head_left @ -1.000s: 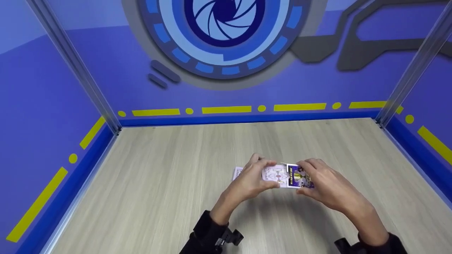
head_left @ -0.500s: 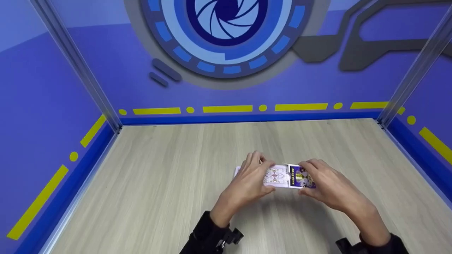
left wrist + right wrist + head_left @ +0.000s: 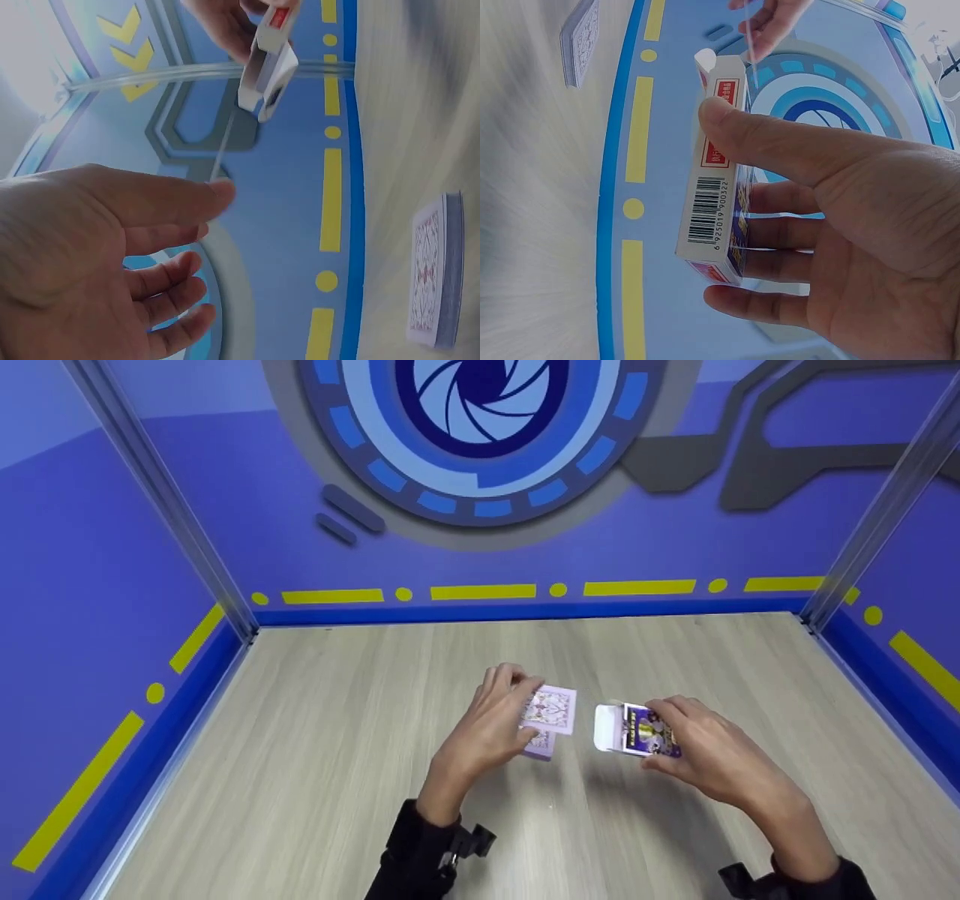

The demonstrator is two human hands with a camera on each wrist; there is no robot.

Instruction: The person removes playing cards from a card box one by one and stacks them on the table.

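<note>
Around the work, blue printed walls (image 3: 225, 495); beneath, a pale wood-grain table (image 3: 360, 750). Above it, right hand (image 3: 712, 746) closed round a card box (image 3: 652, 731), thumb against fingers across its sides; left hand (image 3: 484, 727) narrowed to a pinch on a thin card (image 3: 555, 709), other fingers loosely bent.

For unpacking cards onto a pile, as judged here: best to grip the box lightly, so as not to bow its walls or pinch its mouth narrow. Best, too, to bring the card down flat and square over the deck (image 3: 540, 746) before loosening; dropped tilted, likely to slide off askew.

Card box: held in the air, well apart from the deck, mouth facing the left hand, white flap (image 3: 607, 727) folded outward, front printed purple. Contents: cannot tell whether any remain inside.

Deck: face down on the table below the left hand, patterned backs up, fairly neat in the left wrist view. Card: raised clear above it, apparently single, partly overlapping it in the head view.
</note>
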